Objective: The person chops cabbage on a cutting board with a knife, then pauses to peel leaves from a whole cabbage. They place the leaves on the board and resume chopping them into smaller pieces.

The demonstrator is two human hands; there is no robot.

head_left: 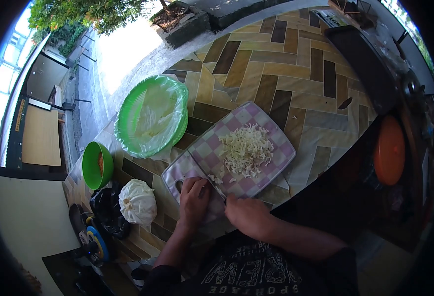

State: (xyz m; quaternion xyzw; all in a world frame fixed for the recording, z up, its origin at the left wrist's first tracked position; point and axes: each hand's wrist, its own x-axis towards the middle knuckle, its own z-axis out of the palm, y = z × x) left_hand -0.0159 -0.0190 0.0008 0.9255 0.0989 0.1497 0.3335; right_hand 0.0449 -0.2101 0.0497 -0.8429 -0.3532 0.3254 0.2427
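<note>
A pink and white checkered cutting board point(276, 170) lies on the patterned table. Shredded pale cabbage point(246, 150) is heaped on its middle and right part. My right hand point(248, 214) is wrapped round the handle of a knife point(208, 173), whose blade runs slantwise across the board to the left of the heap. My left hand point(194, 197) is at the board's near left end, beside the handle hole, with its fingers bent together near the blade; whatever is under them is hidden. A few small cabbage bits lie beside the blade.
A whole cabbage point(138, 202) sits left of my left hand, near a black plastic bag point(109, 209). Beyond are a green bowl point(97, 165) with orange food and a green basket point(123, 121) lined with clear plastic. A dark tray point(362, 69) and an orange object point(389, 150) are at right.
</note>
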